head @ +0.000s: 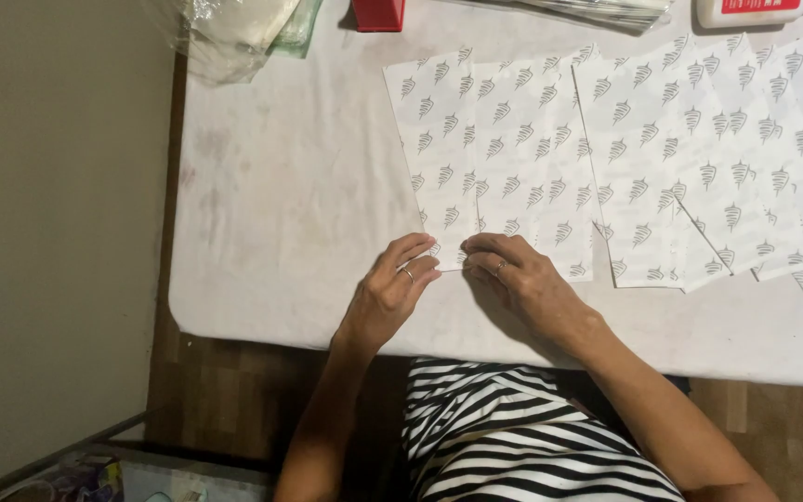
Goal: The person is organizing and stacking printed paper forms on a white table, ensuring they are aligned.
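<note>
Both hands, left hand (392, 288); right hand (518, 277), pinch printed sheet (499, 149) edge.

The single head-worn camera looked steeply down from above the person's chest, facing forward over the near edge of the white table (281, 186), close enough to fill most of the frame.

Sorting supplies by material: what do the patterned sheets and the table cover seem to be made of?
Patterned sheets: probably thin matte paper, lying flat with crisp edges, both hands pinching one's lower edge. Table cover: looks like white cloth or soft plastic sheeting, faintly stained and rounded at the corner; I cannot tell which.
</note>
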